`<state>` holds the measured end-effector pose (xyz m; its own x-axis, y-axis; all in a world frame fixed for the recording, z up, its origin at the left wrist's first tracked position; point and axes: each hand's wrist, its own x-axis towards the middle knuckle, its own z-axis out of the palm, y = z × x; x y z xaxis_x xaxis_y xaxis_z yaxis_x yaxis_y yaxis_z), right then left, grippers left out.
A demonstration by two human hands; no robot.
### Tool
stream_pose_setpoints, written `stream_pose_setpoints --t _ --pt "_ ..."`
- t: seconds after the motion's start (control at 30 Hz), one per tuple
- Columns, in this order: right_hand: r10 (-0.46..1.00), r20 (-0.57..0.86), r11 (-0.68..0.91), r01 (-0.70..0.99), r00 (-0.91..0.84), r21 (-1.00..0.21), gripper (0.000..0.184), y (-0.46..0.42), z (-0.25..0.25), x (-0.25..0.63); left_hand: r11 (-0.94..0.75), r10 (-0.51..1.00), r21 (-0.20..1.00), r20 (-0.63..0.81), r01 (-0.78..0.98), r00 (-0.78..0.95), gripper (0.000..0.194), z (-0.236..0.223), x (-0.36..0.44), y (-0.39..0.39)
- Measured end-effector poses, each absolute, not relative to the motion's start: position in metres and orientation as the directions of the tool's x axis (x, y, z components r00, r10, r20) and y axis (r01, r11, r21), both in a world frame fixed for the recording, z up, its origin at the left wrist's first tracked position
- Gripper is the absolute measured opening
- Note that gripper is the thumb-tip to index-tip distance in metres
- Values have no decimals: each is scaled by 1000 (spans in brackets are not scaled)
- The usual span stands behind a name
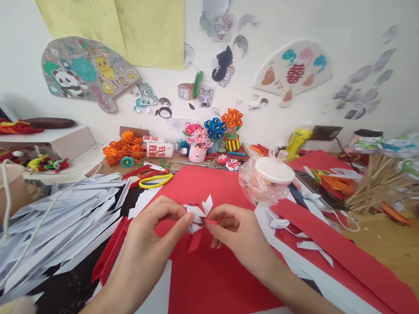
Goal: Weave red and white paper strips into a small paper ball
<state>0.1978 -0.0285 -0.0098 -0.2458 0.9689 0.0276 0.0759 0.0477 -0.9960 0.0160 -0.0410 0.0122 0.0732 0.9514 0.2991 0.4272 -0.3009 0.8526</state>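
Between my two hands, above a large red paper sheet point(200, 290), is a small folded paper piece point(195, 214) made of white and red strips. My left hand point(154, 234) pinches its white side between thumb and index finger. With thumb and fingers closed, my right hand point(238, 231) grips a red strip point(211, 221) sticking out at the right. Another red strip end point(195, 241) hangs below, and a white pointed end point(208, 204) stands up at the top. Fingers partly hide the folds in the middle.
Folded white paper strips point(57, 227) pile up at the left, beside red strips point(111, 250). Yellow-handled scissors point(155, 180) lie behind my left hand. A lidded plastic cup point(269, 175) stands behind my right hand. Long red paper point(346, 257) and a cable point(348, 221) lie at the right.
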Motion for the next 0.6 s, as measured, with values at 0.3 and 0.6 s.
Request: stream_pose_setpoints --t 0.3,0.6 --pt "974 57 82 107 -217 -991 30 -21 -16 198 -276 956 877 295 394 14 19 16 15 -42" --pt "927 12 -31 -109 -375 -994 77 -36 -12 186 -399 900 802 434 445 25 15 12 24 -48"
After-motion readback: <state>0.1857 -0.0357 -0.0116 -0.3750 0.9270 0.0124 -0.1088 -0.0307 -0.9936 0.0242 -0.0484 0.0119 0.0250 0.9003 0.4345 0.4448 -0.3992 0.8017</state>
